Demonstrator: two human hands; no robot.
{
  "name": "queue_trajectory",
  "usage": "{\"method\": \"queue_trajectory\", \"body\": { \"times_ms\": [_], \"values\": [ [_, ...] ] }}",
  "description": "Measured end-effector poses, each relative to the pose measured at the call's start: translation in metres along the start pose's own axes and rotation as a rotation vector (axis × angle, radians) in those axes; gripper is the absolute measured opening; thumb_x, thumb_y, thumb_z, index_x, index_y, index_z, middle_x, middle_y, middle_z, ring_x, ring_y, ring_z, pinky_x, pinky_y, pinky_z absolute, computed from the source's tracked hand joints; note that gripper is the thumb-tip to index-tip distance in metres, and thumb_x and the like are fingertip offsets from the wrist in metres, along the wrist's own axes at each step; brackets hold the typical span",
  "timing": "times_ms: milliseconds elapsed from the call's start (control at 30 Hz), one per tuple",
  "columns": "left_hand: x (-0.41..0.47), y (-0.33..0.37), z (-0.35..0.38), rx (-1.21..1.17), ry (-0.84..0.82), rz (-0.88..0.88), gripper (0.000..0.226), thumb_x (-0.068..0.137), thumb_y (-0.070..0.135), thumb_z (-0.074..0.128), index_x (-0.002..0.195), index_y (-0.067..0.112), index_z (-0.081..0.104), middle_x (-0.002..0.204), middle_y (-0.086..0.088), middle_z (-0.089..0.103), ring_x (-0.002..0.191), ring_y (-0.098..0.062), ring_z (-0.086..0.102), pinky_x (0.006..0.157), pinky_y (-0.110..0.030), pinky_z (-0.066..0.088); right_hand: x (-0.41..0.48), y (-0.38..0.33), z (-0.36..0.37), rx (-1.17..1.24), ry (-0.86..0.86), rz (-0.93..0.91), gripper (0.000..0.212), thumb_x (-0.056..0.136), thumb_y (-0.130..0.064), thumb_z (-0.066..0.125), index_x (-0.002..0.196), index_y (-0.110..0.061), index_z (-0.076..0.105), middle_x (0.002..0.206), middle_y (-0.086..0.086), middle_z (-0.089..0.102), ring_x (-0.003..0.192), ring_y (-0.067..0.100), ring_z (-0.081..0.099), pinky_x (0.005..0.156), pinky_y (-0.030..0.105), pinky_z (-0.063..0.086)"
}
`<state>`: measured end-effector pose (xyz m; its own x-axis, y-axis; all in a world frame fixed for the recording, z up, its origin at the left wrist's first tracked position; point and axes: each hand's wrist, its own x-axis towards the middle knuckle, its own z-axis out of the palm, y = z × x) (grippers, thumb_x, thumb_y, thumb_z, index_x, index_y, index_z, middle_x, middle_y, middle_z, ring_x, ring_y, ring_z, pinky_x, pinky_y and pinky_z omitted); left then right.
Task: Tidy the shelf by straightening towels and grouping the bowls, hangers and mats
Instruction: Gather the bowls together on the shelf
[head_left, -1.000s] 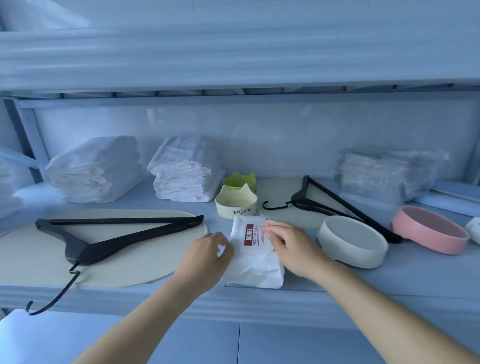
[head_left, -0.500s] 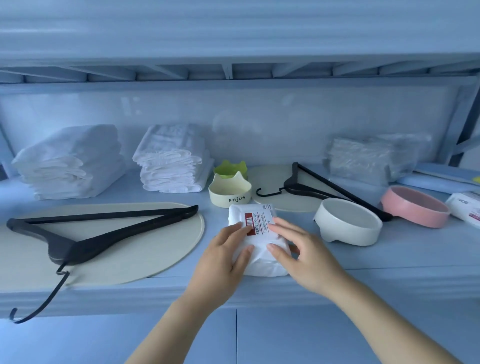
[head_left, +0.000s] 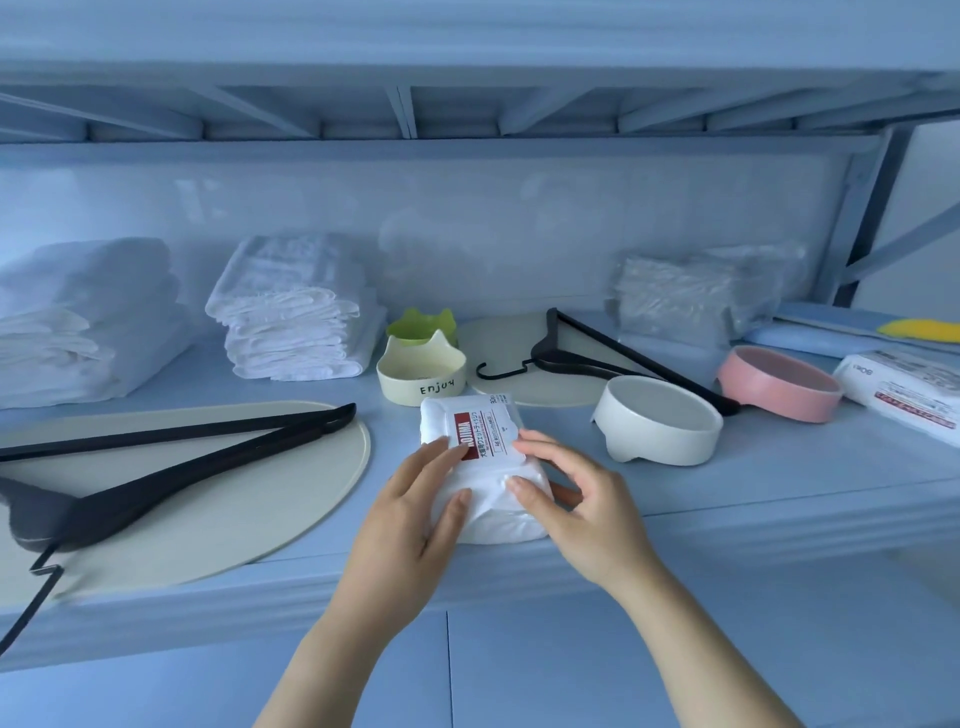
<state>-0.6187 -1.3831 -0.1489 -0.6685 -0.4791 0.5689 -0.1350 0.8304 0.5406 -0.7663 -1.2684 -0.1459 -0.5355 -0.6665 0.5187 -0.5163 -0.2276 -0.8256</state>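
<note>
Moves left hand (head_left: 410, 519), fingers straight, onto wipes pack (head_left: 483, 421); grips it with right hand (head_left: 576, 504).
Looks early: bowls (head_left: 660, 421), hangers (head_left: 156, 486), mats (head_left: 249, 514) ungrouped.

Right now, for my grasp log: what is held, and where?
The white red-labelled plastic wipes pack: right hand pinches its near right edge; left hand rests on its left side.

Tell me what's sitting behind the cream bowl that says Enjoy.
A green bowl with an eared rim stands right behind the cream bowl. Only its upper rim shows; the cream bowl hides its lower part, and whether they touch.
</note>
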Motion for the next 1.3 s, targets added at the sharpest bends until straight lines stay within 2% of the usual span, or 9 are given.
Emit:
{"method": "queue_trajectory", "body": {
  "times_ms": [100, 267, 467, 567, 667, 900, 1000, 1167, 1300],
  "values": [
    [0.001, 0.005, -0.001, -0.055, 0.031, -0.024, 0.042, 0.085, 0.054, 0.036, 0.124, 0.042, 0.049, 0.134, 0.023, 0.042, 0.123, 0.006, 0.041, 0.097, -0.014, 0.036, -0.001, 0.001, -0.003, 0.046, -0.020, 0.005, 0.026, 0.081, -0.021, 0.071, 0.106, -0.028, 0.066, 0.124, -0.021, 0.056, 0.114, -0.008, 0.053, 0.086, 0.011, 0.047],
    [0.013, 0.034, 0.014, 0.160, 0.096, 0.010, 0.031, 0.088, 0.019, 0.056, 0.115, 0.032, 0.061, 0.130, 0.014, 0.047, 0.104, -0.024, 0.056, 0.078, -0.023, 0.042, -0.004, 0.010, -0.026, 0.183, 0.047, 0.021, 0.028, 0.081, -0.025, 0.071, 0.106, -0.036, 0.064, 0.119, -0.019, 0.061, 0.117, -0.001, 0.053, 0.094, 0.020, 0.048],
    [0.050, 0.089, 0.064, 0.284, 0.093, 0.154, 0.028, 0.082, 0.029, 0.051, 0.109, 0.032, 0.061, 0.122, 0.009, 0.055, 0.106, -0.012, 0.052, 0.074, -0.019, 0.042, 0.012, 0.042, -0.117, -0.385, 0.150, -0.222, 0.038, 0.075, -0.012, 0.074, 0.111, -0.020, 0.065, 0.121, -0.014, 0.060, 0.114, -0.001, 0.053, 0.094, 0.018, 0.044],
    [0.070, 0.104, 0.099, 0.297, 0.032, 0.162, 0.035, 0.084, 0.027, 0.058, 0.118, 0.033, 0.056, 0.128, 0.012, 0.050, 0.112, -0.010, 0.049, 0.073, -0.023, 0.048, 0.029, 0.049, -0.153, -0.576, 0.044, -0.244, 0.045, 0.072, -0.012, 0.078, 0.114, -0.019, 0.065, 0.123, -0.013, 0.058, 0.113, 0.003, 0.053, 0.096, 0.013, 0.040],
    [0.086, 0.107, 0.133, 0.236, -0.031, 0.060, 0.050, 0.085, 0.026, 0.058, 0.132, 0.031, 0.044, 0.139, 0.013, 0.036, 0.125, -0.010, 0.040, 0.084, -0.031, 0.050, 0.045, 0.048, -0.171, -0.671, -0.136, -0.203, 0.051, 0.073, -0.020, 0.077, 0.121, -0.023, 0.061, 0.130, -0.014, 0.054, 0.120, 0.005, 0.050, 0.100, 0.023, 0.041],
    [0.090, 0.098, 0.156, 0.173, -0.008, -0.052, 0.071, 0.077, 0.040, 0.064, 0.139, 0.021, 0.037, 0.144, 0.011, 0.031, 0.125, -0.007, 0.041, 0.095, -0.014, 0.032, 0.065, 0.060, -0.189, -0.723, -0.374, -0.269, 0.050, 0.074, -0.027, 0.075, 0.122, -0.024, 0.061, 0.130, -0.012, 0.055, 0.121, 0.010, 0.049, 0.099, 0.030, 0.043],
    [0.088, 0.099, 0.157, 0.203, -0.005, -0.092, 0.072, 0.073, 0.035, 0.075, 0.136, 0.029, 0.040, 0.145, 0.019, 0.028, 0.113, 0.000, 0.048, 0.083, -0.013, 0.038, 0.062, 0.073, -0.187, -0.648, -0.271, -0.365, 0.046, 0.068, -0.020, 0.077, 0.113, -0.020, 0.067, 0.120, -0.007, 0.064, 0.111, 0.015, 0.058, 0.091, 0.029, 0.050],
    [0.089, 0.105, 0.160, 0.271, 0.048, -0.137, 0.066, 0.073, 0.026, 0.073, 0.131, 0.037, 0.044, 0.142, 0.029, 0.028, 0.108, 0.000, 0.053, 0.083, -0.024, 0.048, 0.063, 0.079, -0.184, -0.588, -0.168, -0.427, 0.040, 0.059, -0.014, 0.077, 0.099, -0.019, 0.070, 0.104, -0.008, 0.069, 0.095, 0.017, 0.065, 0.078, 0.025, 0.053],
    [0.086, 0.105, 0.160, 0.274, 0.105, -0.123, 0.065, 0.074, 0.018, 0.069, 0.132, 0.037, 0.044, 0.139, 0.022, 0.037, 0.110, -0.002, 0.052, 0.085, -0.025, 0.048, 0.058, 0.077, -0.189, -0.541, -0.120, -0.456, 0.043, 0.057, -0.017, 0.075, 0.100, -0.019, 0.070, 0.104, -0.008, 0.070, 0.095, 0.015, 0.065, 0.080, 0.025, 0.054]
  ]
}}
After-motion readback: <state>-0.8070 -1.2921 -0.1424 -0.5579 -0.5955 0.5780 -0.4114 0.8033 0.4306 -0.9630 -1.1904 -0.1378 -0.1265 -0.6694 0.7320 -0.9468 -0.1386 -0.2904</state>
